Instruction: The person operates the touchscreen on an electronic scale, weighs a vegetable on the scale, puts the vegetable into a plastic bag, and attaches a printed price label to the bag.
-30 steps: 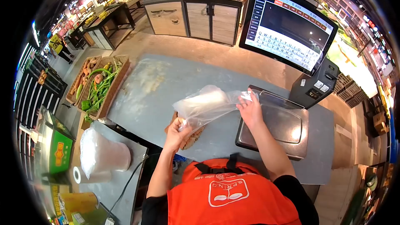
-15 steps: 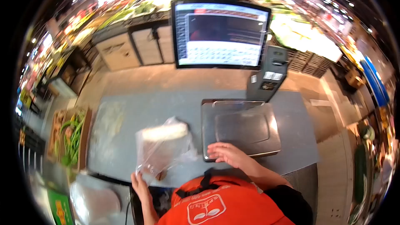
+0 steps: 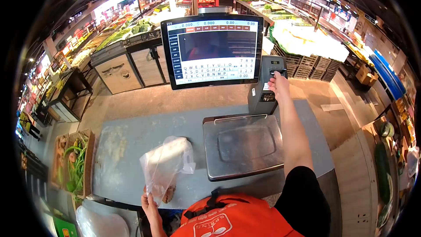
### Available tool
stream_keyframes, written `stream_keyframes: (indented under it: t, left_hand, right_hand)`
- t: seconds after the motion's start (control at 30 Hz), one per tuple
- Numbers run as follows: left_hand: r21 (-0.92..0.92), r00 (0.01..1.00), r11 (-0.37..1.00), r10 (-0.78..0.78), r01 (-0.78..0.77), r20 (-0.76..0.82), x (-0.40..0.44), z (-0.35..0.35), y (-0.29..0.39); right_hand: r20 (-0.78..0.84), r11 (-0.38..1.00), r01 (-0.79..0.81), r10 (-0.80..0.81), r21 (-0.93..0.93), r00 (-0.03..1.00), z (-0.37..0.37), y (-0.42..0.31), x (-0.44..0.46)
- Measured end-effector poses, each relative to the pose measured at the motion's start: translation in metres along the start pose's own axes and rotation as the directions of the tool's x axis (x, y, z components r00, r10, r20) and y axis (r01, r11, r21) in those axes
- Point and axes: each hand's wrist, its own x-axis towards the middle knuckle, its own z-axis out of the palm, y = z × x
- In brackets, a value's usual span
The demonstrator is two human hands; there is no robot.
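My left hand (image 3: 151, 206) pinches the gathered near end of a clear plastic bag (image 3: 160, 173). The bag lies on the grey counter, with a long, pale, whitish item (image 3: 169, 149) inside its far part. A brown lump (image 3: 168, 194) sits by the bag's near end; whether it is inside cannot be made out. My right hand (image 3: 279, 85) reaches forward, its fingers closed at the front slot of the dark label printer (image 3: 262, 92). A pale bit shows at the fingertips, too small to name. Below that arm is the bare metal scale plate (image 3: 243, 145).
A screen with a keyboard display (image 3: 212, 52) stands behind the counter (image 3: 127, 136). At the left is a wooden crate of green vegetables (image 3: 76, 162). A pile of clear bags (image 3: 101, 221) lies at lower left. Produce stands fill the back.
My right hand has gone from the scale plate's near edge up and forward to the printer slot, its fingers closing. My left hand keeps its hold on the bag. The camera view has shifted.
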Motion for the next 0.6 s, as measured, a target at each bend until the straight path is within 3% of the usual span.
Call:
stream_keyframes:
  t: [0.13,0.17,0.2,0.27,0.37,0.4,0.5,0.57,0.6]
  left_hand:
    - [0.036,1.000,0.999,0.021,-0.020,-0.023,0.001,-0.002,-0.002]
    - [0.007,0.999,0.999,-0.041,0.041,-0.032,0.000,-0.005,-0.003]
    - [0.101,0.995,0.993,-0.050,0.058,-0.081,-0.005,-0.001,0.006]
    - [0.111,0.995,0.992,-0.059,0.067,-0.079,0.002,-0.017,-0.015]
    - [0.325,0.984,0.945,0.093,-0.039,-0.153,0.006,-0.028,-0.037]
    - [0.247,0.982,0.969,0.024,0.023,-0.186,0.003,-0.021,-0.028]
    - [0.302,0.984,0.953,0.050,0.004,-0.173,0.003,-0.026,-0.030]
    - [0.139,0.985,0.987,-0.054,0.077,-0.167,0.001,-0.023,-0.023]
    - [0.161,0.987,0.986,-0.012,0.038,-0.160,0.005,-0.026,-0.030]
  right_hand:
    - [-0.053,0.999,0.023,-0.021,0.033,0.998,-0.002,0.012,0.018]
    - [-0.106,0.998,0.054,-0.055,-0.009,0.993,-0.004,0.017,0.021]
    - [-0.143,0.996,0.077,-0.084,-0.055,0.986,-0.003,0.023,0.024]
    - [-0.174,0.971,0.092,-0.054,0.219,0.983,-0.002,0.048,0.037]
    - [-0.032,0.932,0.037,-0.027,0.362,0.999,0.021,0.059,-0.020]
    - [-0.001,0.922,0.017,-0.019,0.388,1.000,0.029,0.060,-0.035]
    - [0.006,0.937,-0.031,0.031,0.349,1.000,0.032,0.074,-0.036]
    - [-0.063,0.943,0.028,-0.007,0.331,0.998,0.026,0.054,-0.038]
    - [-0.096,0.944,0.067,-0.038,0.323,0.995,0.024,0.044,-0.039]
